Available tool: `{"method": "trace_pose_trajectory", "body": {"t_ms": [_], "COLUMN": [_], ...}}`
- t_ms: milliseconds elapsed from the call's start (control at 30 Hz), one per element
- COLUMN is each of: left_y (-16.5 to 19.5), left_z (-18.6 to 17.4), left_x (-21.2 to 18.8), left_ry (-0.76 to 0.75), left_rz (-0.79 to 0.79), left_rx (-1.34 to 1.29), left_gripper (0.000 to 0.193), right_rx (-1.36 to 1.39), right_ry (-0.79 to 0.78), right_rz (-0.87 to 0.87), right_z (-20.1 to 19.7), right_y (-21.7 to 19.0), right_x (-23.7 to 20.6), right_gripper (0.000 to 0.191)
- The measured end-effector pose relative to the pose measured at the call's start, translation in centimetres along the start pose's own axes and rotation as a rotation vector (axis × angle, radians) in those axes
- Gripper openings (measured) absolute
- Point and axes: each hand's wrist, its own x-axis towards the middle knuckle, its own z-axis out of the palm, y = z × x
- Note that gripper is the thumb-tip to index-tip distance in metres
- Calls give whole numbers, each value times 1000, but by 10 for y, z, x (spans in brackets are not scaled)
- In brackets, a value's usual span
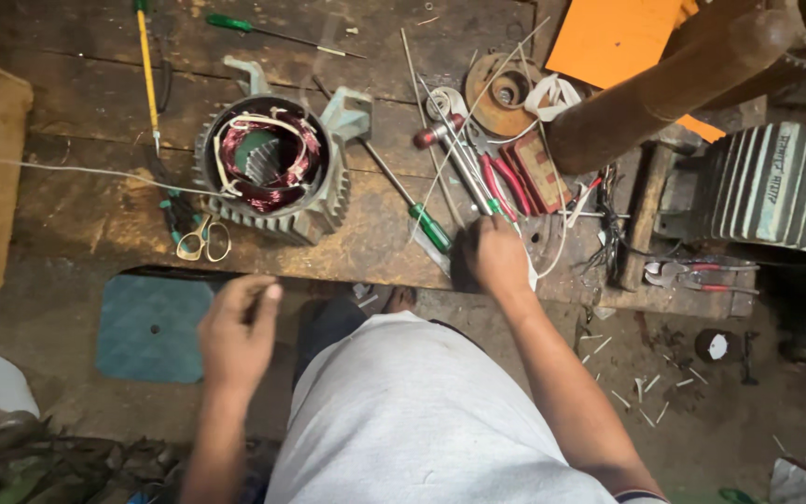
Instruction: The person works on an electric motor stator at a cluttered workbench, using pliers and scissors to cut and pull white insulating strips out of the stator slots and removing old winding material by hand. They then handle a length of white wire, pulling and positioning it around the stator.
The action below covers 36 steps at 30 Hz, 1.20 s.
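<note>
My left hand (240, 331) hovers in front of the wooden bench (95, 210), fingers curled and thumb pressed to the forefinger, with nothing visible in it. Beyond it on the bench stands a grey motor stator (272, 168) with red-brown copper windings and white sleeving. My right hand (496, 257) rests at the bench's front edge, its fingers bent down among tools and hidden from me. It touches the area by a green-handled screwdriver (429, 226) and red-handled pliers (506, 182). A thin white strip (552, 252) curves past that hand.
Yellow-handled scissors (202, 241) lie by the stator. Two more screwdrivers (146, 65) (272, 33) lie at the back. A ribbed grey motor housing (781, 187) and a brown pipe (673, 79) stand at the right, with orange card (608, 37) behind. A teal mat (151, 327) lies on the floor.
</note>
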Motion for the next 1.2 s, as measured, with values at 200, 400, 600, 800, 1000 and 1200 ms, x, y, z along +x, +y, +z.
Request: {"method": "trace_pose_trajectory", "body": {"t_ms": [200,400,600,800,1000,1200], "left_y": [38,86,91,66,72,36], "left_z": [29,67,71,22,18,-11], "left_x": [13,39,42,51,48,66], "left_ry": [-233,-281,-566,-576,-534,-305], "left_rz": [360,828,774,539,618,615], "left_rx": [-34,62,-61,-48,-88,-85], "left_gripper": [17,47,16,16,12,23], "right_rx": [-30,39,334,-208,160,158], "right_ry": [84,149,155,139,-28,110], "right_rz": [37,-155,0,91,-280,-302], "right_z": [-74,-168,-232,-227,-162,-148], "right_y": [-46,-104,-62,-31,-139,-210], "right_x": [-8,-47,-101,-104,-61,-20], "right_gripper": [13,15,17,31,50,34]}}
